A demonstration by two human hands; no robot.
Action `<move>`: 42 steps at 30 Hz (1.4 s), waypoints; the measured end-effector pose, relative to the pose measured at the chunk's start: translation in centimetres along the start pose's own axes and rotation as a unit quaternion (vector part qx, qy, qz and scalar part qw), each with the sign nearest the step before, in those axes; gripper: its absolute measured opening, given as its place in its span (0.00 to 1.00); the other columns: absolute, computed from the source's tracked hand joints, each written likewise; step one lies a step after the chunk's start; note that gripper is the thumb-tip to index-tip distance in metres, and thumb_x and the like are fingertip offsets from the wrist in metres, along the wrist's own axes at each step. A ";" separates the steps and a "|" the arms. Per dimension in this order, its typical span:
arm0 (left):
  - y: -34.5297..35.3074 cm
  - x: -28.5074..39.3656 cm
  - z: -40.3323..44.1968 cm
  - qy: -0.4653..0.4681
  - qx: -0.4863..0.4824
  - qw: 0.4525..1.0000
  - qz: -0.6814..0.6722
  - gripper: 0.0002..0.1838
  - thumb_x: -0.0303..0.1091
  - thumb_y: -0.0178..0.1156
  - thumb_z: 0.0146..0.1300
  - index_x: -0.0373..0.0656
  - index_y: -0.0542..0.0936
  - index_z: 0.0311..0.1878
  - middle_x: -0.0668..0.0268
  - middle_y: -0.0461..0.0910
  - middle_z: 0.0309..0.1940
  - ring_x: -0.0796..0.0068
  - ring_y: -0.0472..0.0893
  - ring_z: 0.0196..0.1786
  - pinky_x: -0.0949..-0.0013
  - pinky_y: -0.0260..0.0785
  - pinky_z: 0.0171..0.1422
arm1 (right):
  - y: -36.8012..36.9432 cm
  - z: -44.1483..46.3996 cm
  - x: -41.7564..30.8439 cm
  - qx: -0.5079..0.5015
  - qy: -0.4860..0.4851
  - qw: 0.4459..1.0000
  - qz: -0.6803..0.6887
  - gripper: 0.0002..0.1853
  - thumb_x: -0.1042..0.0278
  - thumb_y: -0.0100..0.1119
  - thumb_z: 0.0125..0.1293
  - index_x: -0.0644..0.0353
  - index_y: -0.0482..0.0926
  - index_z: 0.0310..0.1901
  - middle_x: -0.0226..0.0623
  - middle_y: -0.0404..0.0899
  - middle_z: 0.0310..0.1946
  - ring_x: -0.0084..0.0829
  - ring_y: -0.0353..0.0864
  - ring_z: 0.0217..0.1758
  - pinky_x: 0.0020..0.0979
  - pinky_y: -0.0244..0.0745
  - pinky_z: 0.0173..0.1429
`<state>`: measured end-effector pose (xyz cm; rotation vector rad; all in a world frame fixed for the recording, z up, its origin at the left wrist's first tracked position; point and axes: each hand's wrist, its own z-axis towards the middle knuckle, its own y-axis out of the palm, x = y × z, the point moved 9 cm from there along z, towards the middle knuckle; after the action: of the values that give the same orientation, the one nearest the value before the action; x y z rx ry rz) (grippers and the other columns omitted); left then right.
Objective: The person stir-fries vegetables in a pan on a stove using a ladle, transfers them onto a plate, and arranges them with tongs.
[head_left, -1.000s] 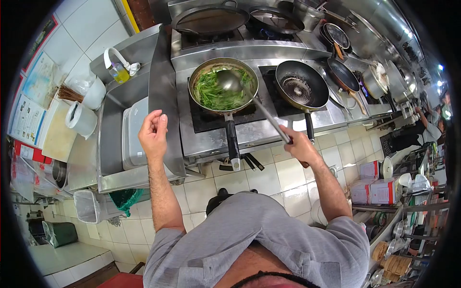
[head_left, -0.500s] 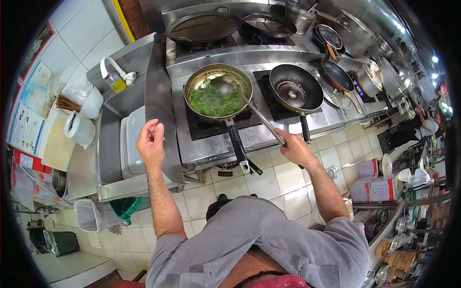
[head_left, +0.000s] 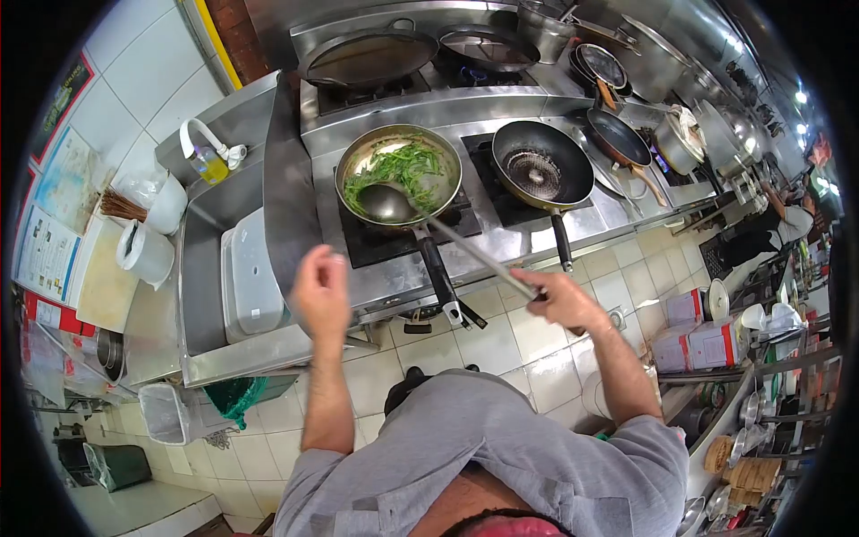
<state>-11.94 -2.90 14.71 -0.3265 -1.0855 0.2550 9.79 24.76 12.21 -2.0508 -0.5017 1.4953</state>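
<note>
So the ladle point(head_left: 385, 204) is in the left pan point(head_left: 399, 134), its bowl down at the near-left part, right by the greens point(head_left: 412, 166). From the fingers of the right hand point(head_left: 562, 302) it lies forward and off to the left, and the long axis runs on that same slant, shaft crossing the rim right about where the pan handle point(head_left: 437, 273) starts. Right hand's clearly the nearer one, fingers wrapped round the ladle's grip end. The pan handle points back toward the person, between the two hands, touching neither. Left hand point(head_left: 322, 291) is up off the near edge of the worktop point(head_left: 358, 285), nothing in it that I can see, fingers kinda bent, but it's so blurred I can't tell if thumb and fingers meet. Bowl's underside is hidden too, and no clue whether there's any liquid in it.
</note>
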 end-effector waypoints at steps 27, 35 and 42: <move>16.1 -1.8 -14.9 -0.419 -0.353 0.751 -0.368 0.13 0.32 0.54 0.57 0.44 0.69 0.17 0.66 0.67 0.09 0.73 0.70 0.13 0.70 0.62 0.16 | 0.3 1.6 2.2 0.148 0.016 0.985 -0.092 0.31 0.80 0.53 0.50 0.57 0.66 0.60 0.55 0.76 0.40 0.53 0.77 0.43 0.46 0.72 0.47; 17.0 -2.8 -14.2 -0.460 -0.324 0.717 -0.412 0.10 0.30 0.57 0.54 0.42 0.69 0.19 0.67 0.66 0.11 0.73 0.68 0.12 0.68 0.63 0.16 | 2.1 2.9 3.0 0.184 -0.025 0.980 -0.076 0.33 0.81 0.52 0.50 0.62 0.64 0.63 0.50 0.76 0.24 0.44 0.76 0.26 0.38 0.72 0.35; 16.7 -6.0 -11.2 -0.446 -0.315 0.747 -0.379 0.12 0.32 0.58 0.54 0.41 0.69 0.20 0.68 0.67 0.11 0.77 0.68 0.12 0.70 0.64 0.16 | 3.0 0.6 -2.2 0.091 -0.062 0.991 -0.076 0.32 0.79 0.55 0.51 0.59 0.65 0.62 0.54 0.79 0.35 0.51 0.80 0.35 0.40 0.74 0.42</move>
<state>-5.29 8.88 -1.37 -0.3319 -2.1627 -0.8125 8.45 21.29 11.86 -1.7482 -0.5362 1.5249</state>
